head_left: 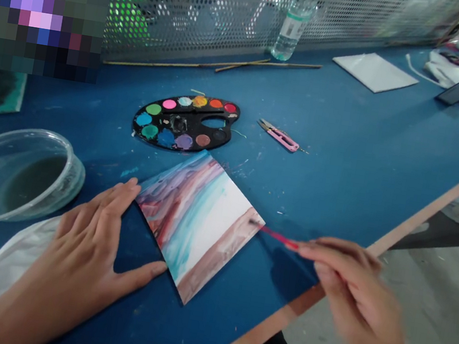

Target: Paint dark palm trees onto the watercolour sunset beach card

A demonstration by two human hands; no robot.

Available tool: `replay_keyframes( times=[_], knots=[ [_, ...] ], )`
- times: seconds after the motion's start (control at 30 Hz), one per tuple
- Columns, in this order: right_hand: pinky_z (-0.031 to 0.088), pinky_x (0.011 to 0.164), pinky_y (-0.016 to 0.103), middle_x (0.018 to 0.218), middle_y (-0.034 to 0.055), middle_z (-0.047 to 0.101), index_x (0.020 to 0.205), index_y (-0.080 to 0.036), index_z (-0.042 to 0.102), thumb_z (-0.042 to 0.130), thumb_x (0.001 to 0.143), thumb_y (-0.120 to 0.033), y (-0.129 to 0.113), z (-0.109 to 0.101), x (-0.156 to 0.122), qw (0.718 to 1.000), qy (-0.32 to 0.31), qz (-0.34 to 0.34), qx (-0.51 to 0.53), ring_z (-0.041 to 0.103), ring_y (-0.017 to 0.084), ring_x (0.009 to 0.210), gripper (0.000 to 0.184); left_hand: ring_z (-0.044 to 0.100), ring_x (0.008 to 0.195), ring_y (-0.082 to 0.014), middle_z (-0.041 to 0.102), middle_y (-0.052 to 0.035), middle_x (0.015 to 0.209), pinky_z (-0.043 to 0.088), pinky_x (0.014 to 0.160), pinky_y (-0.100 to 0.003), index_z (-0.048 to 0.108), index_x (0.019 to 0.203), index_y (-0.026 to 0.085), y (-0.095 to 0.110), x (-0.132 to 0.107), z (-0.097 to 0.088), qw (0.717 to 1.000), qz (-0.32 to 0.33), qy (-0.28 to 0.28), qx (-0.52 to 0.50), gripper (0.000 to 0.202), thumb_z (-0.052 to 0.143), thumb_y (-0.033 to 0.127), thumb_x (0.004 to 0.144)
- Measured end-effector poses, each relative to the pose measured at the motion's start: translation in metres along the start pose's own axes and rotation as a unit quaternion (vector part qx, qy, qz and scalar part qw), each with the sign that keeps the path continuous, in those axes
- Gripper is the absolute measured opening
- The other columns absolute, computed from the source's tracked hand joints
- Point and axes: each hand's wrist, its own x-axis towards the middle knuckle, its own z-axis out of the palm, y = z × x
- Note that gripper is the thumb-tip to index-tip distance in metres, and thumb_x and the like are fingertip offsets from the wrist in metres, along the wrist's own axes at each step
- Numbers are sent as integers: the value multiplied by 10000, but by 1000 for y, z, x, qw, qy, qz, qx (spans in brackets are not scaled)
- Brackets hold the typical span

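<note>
A small square canvas streaked in red, blue and brown lies on the blue table. My left hand lies flat with fingers spread, its forefinger and thumb touching the canvas's left edge. My right hand pinches a thin red paintbrush, whose dark tip rests on the canvas's right corner. A black palette with several paint colours sits just beyond the canvas.
A clear plastic bowl of murky water stands at the left, above a white cloth. Pink snips, long wooden sticks, a water bottle and a blank white canvas lie farther back. The table's edge runs diagonally at right.
</note>
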Motion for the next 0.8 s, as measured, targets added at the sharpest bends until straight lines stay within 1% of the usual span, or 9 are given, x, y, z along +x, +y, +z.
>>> replay_keyframes(
  times=[0.07,0.2,0.3,0.33,0.43,0.47,0.6,0.7,0.8],
  knots=[
    [469,893,349,1075,-15,780,1184,-293,702,533,1011,-126,0,0,-2,999,26,18,1,684,174,1041,295,366,1523,-458,291,-252,1674,382,1174,-648,-47,1673,156,-1,0,0,1000,-3,-4,-2,973,293,774,1003],
    [482,909,343,1073,-24,784,1182,-292,688,528,1001,-125,-3,0,-6,999,-33,-13,18,684,175,1074,294,396,1504,-462,325,-265,1654,406,1153,-642,-31,1675,133,1,1,0,1000,7,10,5,972,283,767,1008],
    [456,914,342,1070,-30,781,1183,-297,681,522,1004,-115,-7,0,-9,999,18,32,-12,673,171,1056,300,482,1433,-478,419,-277,1588,463,1081,-661,47,1674,121,4,2,-1,999,4,51,8,950,226,775,1007],
    [457,909,340,1080,-32,781,1186,-297,677,518,1003,-113,-8,0,-10,999,15,29,-3,666,173,1067,304,497,1417,-484,433,-285,1572,475,1064,-666,59,1672,114,5,3,-1,998,6,58,10,949,206,776,1007],
    [444,921,341,1096,-40,780,1198,-296,663,524,997,-112,-11,1,-12,998,-54,-25,27,654,172,1088,307,500,1411,-498,431,-305,1560,485,1053,-676,45,1667,98,5,3,-2,999,14,48,14,962,200,780,1006],
    [433,925,343,1092,-35,774,1199,-292,664,527,997,-107,-12,2,-13,998,-49,-23,18,653,170,1074,307,492,1418,-501,421,-308,1567,482,1058,-680,28,1667,101,5,3,-2,999,14,42,15,965,202,782,1005],
    [418,920,351,1096,5,760,1203,-256,671,518,994,-72,-17,7,-15,999,39,19,-15,646,172,1037,318,451,1459,-497,383,-299,1606,464,1081,-684,-16,1672,134,4,2,-2,1000,8,30,7,961,240,774,1002],
    [416,938,351,1110,2,776,1212,-237,655,511,973,-39,-25,11,-18,999,-13,-38,18,632,180,1078,342,476,1431,-511,401,-297,1600,453,1071,-706,27,1673,135,5,2,-2,999,-10,29,-10,956,287,759,997],
    [416,944,351,1131,-6,784,1216,-238,647,493,968,-22,-33,14,-20,996,-48,-59,50,625,186,1116,364,489,1421,-512,414,-288,1599,445,1076,-705,74,1668,134,6,3,-1,999,-22,33,-20,969,300,784,985]
  ],
)
